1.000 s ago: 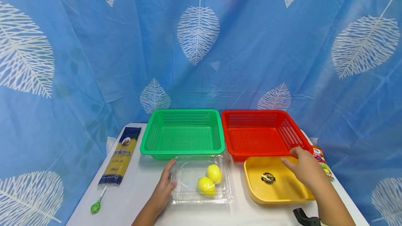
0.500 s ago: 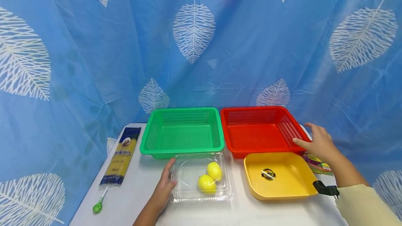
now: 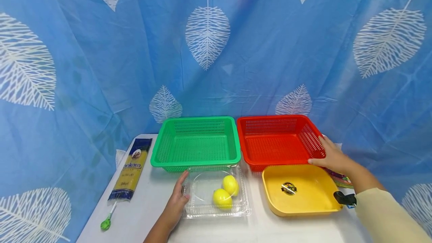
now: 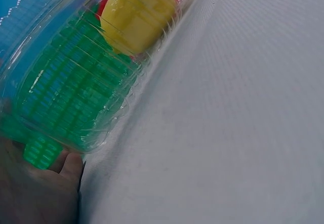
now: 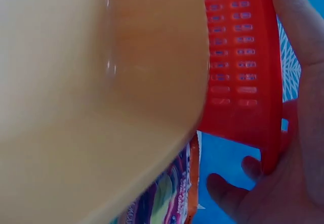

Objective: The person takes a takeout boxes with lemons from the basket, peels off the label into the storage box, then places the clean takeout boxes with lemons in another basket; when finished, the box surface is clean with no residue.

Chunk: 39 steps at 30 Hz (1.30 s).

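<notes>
My left hand [image 3: 173,205] rests against the left side of a clear plastic box [image 3: 200,196], its fingers along the edge and the thumb near the box wall. Two yellow lemons [image 3: 222,198] sit in the box's right half; the left wrist view shows a lemon [image 4: 136,16] through the ribbed wall. My right hand [image 3: 332,156] holds the front right corner of the red basket [image 3: 243,149]. In the right wrist view, the basket rim [image 5: 273,82] passes between its thumb and curled fingers [image 5: 225,193].
A yellow tub [image 3: 303,194] stands before the red basket, a colourful packet [image 3: 341,179] partly hidden beside it. The green basket [image 3: 195,160] is behind the clear box. At left lie a pasta packet [image 3: 131,171] and a green lollipop [image 3: 106,223]. A blue curtain [image 3: 216,85] hangs behind.
My right hand has moved from over the yellow tub, out past the red basket's right side, and back onto that basket's front right corner. My left hand stays at the clear box.
</notes>
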{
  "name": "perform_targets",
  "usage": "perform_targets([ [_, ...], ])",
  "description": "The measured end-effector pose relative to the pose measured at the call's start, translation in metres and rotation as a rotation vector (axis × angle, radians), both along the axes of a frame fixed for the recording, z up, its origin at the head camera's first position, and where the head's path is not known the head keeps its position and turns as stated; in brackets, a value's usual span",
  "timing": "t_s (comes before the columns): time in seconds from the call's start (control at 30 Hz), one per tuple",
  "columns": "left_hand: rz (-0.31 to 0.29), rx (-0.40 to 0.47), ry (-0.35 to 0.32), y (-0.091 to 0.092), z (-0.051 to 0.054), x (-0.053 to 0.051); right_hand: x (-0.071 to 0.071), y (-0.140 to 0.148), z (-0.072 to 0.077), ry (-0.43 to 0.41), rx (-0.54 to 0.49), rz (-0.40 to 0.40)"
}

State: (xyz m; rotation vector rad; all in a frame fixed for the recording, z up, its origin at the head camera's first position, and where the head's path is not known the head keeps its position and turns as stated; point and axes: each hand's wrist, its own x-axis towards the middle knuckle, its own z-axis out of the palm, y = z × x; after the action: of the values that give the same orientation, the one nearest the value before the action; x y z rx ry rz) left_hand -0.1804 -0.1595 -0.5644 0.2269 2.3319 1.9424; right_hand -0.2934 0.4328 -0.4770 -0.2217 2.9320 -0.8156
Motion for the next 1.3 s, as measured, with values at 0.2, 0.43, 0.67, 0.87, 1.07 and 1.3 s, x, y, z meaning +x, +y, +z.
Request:
perform_targets([
  [0.2,0.014,-0.035,-0.015,0.000,0.004,0.000,0.003,-0.004,0.002,-0.031,0.000,-0.004],
  [0.43,0.033,-0.041,-0.091,0.000,0.011,0.005,-0.002,-0.005,-0.002,-0.017,-0.055,0.001],
  [0.67,0.033,-0.055,-0.174,0.006,0.018,0.005,0.003,-0.001,0.001,-0.039,-0.056,0.015],
  [0.87,0.082,-0.085,-0.154,0.013,0.025,0.009,0.003,0.000,0.001,-0.090,-0.016,-0.012],
  [1.07,0.110,-0.084,-0.104,0.017,0.033,0.013,0.003,-0.003,0.004,-0.063,-0.046,-0.008],
  [1.3,0.128,-0.104,-0.100,0.016,0.037,0.019,0.005,-0.005,0.006,-0.058,-0.027,-0.009],
])
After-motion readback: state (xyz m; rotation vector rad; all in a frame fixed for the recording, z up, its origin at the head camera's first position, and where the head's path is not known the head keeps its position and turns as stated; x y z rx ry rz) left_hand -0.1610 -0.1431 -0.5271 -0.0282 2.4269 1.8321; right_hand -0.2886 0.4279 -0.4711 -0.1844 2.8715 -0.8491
